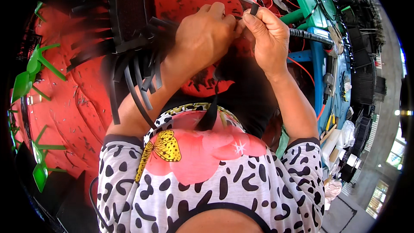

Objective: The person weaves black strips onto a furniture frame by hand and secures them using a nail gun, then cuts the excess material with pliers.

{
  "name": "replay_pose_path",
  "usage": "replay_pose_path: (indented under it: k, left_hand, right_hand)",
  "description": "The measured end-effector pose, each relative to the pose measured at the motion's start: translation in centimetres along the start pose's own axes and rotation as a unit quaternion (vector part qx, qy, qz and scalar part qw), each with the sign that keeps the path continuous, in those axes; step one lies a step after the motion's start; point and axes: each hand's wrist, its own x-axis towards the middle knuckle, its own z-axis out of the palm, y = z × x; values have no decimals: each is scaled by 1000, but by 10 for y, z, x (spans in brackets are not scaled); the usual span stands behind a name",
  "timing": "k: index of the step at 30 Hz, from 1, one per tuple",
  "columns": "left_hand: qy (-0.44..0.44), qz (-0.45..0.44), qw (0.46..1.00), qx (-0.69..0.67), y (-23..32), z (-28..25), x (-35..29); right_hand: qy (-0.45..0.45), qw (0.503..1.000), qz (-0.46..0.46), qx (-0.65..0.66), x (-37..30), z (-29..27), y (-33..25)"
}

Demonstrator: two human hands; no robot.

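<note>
My right hand (pixel 271 39) is closed, its thumb and fingertips pinching a short black strip (pixel 254 8) whose end sticks up above the thumb. My left hand (pixel 207 36) is closed too, knuckles up, its fingertips meeting those of the right hand. Whatever lies between its fingers is hidden. Beside and above my left forearm stands a dark woven piece (pixel 133 8) with a black frame. Many loose flat black strips (pixel 140 77) fringe its edges, and some hang over that forearm. Those on its left side are blurred.
A red floor covering (pixel 82 99) is littered with small black scraps. Green plastic stools (pixel 32 71) stand at the left. To the right are a green stool (pixel 306 0) and a blue one (pixel 321 60), with a black ribbed hose (pixel 310 36), red cord and yellow-handled cutters (pixel 330 122).
</note>
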Motion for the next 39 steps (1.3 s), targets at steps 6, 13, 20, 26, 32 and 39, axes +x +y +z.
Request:
replay_pose_path:
  k: [6, 13, 20, 26, 32, 39]
  left_hand:
    - [4, -6, 1000, -17, 1, -6, -5]
    - [43, -14, 999, -19, 0, -5, -1]
    - [69, -5, 998, -4, 1, -6, 1]
    - [38, 4, 999, -16, 2, -11, 1]
    - [2, 28, 998, -49, -9, -13, 10]
    - [-9, 28, 998, -60, -12, -13, 16]
  right_hand:
    - [5, 1000, -15, -12, -4, -3, -15]
    - [-74, 991, 32, -110, 40, -5, -24]
    - [-93, 932, -16, -351, 80, -1, 16]
    - [-233, 920, 57, -310, 90, -4, 47]
    - [-260, 912, 53, -313, 98, -6, 56]
    - [-360, 909, 67, -198, 98, -30, 30]
